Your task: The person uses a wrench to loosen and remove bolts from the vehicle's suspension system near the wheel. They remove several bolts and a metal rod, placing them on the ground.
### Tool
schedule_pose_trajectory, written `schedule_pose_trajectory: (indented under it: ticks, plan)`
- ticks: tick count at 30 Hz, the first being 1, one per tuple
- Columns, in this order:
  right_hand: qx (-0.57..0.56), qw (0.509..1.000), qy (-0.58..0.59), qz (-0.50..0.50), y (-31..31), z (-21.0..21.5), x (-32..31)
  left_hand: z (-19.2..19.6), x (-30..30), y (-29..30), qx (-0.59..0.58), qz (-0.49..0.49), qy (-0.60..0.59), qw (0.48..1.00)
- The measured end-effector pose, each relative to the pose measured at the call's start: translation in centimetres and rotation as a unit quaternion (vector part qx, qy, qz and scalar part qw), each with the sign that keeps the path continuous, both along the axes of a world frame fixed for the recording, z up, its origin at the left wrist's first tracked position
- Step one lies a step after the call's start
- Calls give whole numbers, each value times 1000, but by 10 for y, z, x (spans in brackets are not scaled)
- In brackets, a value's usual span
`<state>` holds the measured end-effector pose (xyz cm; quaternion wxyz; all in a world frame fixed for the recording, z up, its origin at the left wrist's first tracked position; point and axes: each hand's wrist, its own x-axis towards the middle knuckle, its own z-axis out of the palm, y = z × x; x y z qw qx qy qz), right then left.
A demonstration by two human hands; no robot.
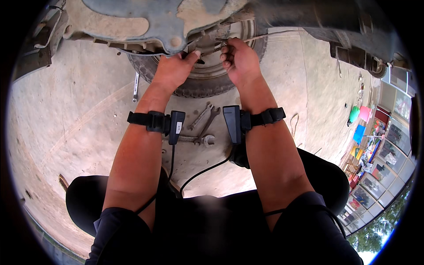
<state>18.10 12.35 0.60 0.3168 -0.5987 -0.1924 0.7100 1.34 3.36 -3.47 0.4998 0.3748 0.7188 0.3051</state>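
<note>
My left hand (174,70) is raised to the vehicle's underside, fingers partly hidden behind the housing edge. Its thumb presses toward the fingers by a small dark piece (200,61); what it grips is unclear. Opposite it, my right hand (240,62) has curled fingers, with thumb and index finger pinching a thin metal rod (221,39). A thin threaded or coiled part (213,51) runs between the two hands. Above is a dirty metal housing (175,42) with a rounded lug. Behind the hands stands a wheel with a black tyre (198,88).
Several wrenches lie on the concrete floor: an open-ended one (207,140), another (201,115) beside it, and one (135,88) left of the tyre. A dark tube (304,17) crosses the upper right. Colourful items (360,137) and glazed panels (384,176) line the far right.
</note>
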Motion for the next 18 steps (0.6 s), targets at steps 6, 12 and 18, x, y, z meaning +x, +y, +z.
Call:
schedule_pose_trajectory:
  ticks: [6,12,18]
  plan:
    - [2,986,79,144,-19,5,-9,35,-17,-10,9,78,23,997]
    - [8,978,87,190,-44,7,-50,40,-57,-37,34,149,-255,955]
    - [74,940,50,331,-61,7,-78,32,-78,-50,69,109,-309,942]
